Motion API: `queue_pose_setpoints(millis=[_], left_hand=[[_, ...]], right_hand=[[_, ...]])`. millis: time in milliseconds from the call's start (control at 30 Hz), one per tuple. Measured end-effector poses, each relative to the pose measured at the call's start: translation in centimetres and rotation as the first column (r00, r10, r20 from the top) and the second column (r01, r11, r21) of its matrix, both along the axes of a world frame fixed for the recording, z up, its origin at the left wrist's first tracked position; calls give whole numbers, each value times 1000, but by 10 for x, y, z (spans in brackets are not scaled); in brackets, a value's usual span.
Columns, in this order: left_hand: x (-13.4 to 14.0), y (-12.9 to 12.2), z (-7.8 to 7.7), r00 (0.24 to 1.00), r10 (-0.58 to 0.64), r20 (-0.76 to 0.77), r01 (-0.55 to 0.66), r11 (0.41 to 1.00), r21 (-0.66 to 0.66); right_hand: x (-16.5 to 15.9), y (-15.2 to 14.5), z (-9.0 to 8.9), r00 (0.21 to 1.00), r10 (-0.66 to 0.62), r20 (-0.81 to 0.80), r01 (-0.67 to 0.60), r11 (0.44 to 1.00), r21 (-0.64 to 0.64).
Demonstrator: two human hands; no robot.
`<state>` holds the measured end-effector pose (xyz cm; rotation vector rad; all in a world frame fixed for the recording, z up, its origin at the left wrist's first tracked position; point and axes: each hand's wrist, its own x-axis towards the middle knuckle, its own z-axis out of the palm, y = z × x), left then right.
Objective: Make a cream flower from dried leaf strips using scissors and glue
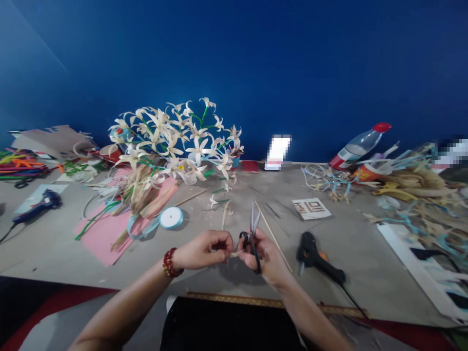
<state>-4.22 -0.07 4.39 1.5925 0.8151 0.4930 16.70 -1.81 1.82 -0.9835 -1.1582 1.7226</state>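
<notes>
Pinched between thumb and fingers of the left hand [208, 248]: a short pale strip [236, 254], low at centre, stretched across toward the right hand [265, 253]. Closed around the black handles there, scissors [252, 235] with blades slightly parted, pointing away. Ends of the strip hidden by fingers; cannot tell whether also gripped on the right. Red bead bracelet [171, 262] on the left wrist. Both forearms [126, 302] cut off below, beside a dark rounded shape [230, 324], hard to make out. Behind, a bright patch [280, 152] blurred into squares.

Underneath, a cluttered grey table [351, 234] against a deep blue wall [234, 58].

By count: one thin stick [273, 237], just beside the right hand; one ribbon spool [171, 218], white and blue, beyond the left; one black glue gun [320, 258] near the right forearm, one dark blue glue gun [38, 207] far left; one red-capped bottle [360, 146], back right; one patterned card [311, 208]; white flowers [199, 148] on green stems, too overlapped to count.
</notes>
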Motion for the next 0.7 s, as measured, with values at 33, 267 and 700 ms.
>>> queue_pose_setpoints(millis=[33,267,700], left_hand=[[0,0,-2,1000,4,23,-4,1000,-26],[23,-19,-16,782,485,392,-311,848,-430],[44,-35,-23,540,674,505,-522,738,-427]], right_hand=[[0,-1,-1,1000,2,-5,-2,1000,-2],[-7,-7,-5,985,-162,-66,161,987,-13],[-9,-11,-3,975,-219,22,220,975,-20]])
